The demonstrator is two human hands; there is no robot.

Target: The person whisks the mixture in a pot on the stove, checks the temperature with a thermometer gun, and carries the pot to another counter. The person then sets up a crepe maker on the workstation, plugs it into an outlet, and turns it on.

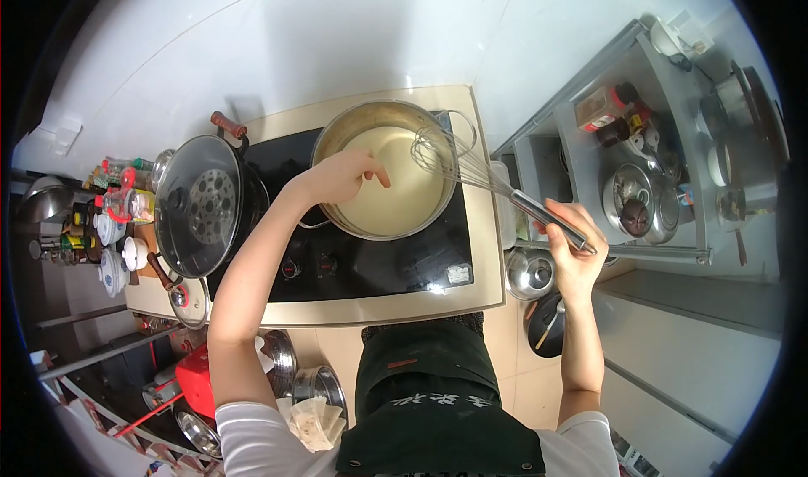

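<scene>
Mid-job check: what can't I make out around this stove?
All in the head view:
Pot bottom: hidden by the pale liquid.
Stove surface beneath: hidden by the pot.
Left hand palm, and anything in it: hidden by the hand's back.
Jar labels, far left: too small.
Rack, lower left: cut off by the dark lens edge.

We wear a very dark green apron point(433, 439) over a white top with short sleeves, the left sleeve point(257, 443) and the right sleeve point(582, 443) both plain and softly creased. White characters point(446, 400) run across the apron's cloth, and a small reddish mark point(402, 363) sits apart from them. Round metallic studs point(526, 466) dot its wide panel near either side. Folds crease the fabric. Our left hand point(341, 177) and right hand point(574, 246) are bare, as are our forearms point(585, 347).
</scene>
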